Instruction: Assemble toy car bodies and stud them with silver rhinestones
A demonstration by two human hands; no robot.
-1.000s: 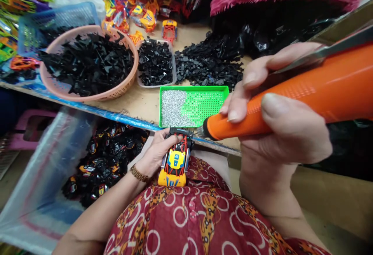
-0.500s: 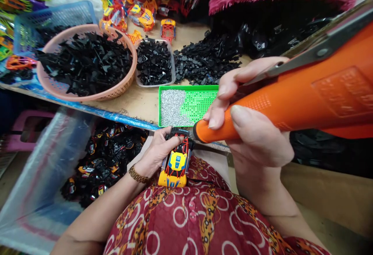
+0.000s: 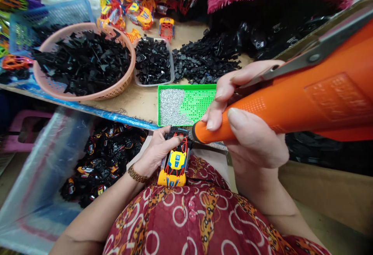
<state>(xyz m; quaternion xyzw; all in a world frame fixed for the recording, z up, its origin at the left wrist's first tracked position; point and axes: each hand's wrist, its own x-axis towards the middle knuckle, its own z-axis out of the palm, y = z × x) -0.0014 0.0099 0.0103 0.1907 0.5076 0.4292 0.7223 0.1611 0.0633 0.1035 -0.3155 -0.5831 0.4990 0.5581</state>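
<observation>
My left hand (image 3: 159, 150) is closed around a yellow, red and black toy car (image 3: 176, 161), with the thumb across its far end. The car lies lengthwise in front of my lap, its yellow end toward me. In my right hand (image 3: 253, 134) is an orange electric screwdriver (image 3: 279, 107), fingers and thumb wrapped round its narrow front. A metal lever runs along the tool's upper side. The screwdriver's tip meets the right side of the car's far end; the exact contact point is too small to make out. Just beyond stands a green tray (image 3: 201, 88) with small silvery screws (image 3: 171, 105) heaped at its left.
A pink basket (image 3: 128, 78) and a clear container (image 3: 171, 72) hold black plastic parts; more black parts (image 3: 204, 58) lie loose beside them. Car bodies (image 3: 140, 16) are piled behind. Below left, a plastic-lined box (image 3: 37, 192) holds many finished-looking toy cars (image 3: 107, 161).
Both hands keep their grips, and the screwdriver tip stays at the car's far end. The whole view has shifted very slightly; nothing was let go.
</observation>
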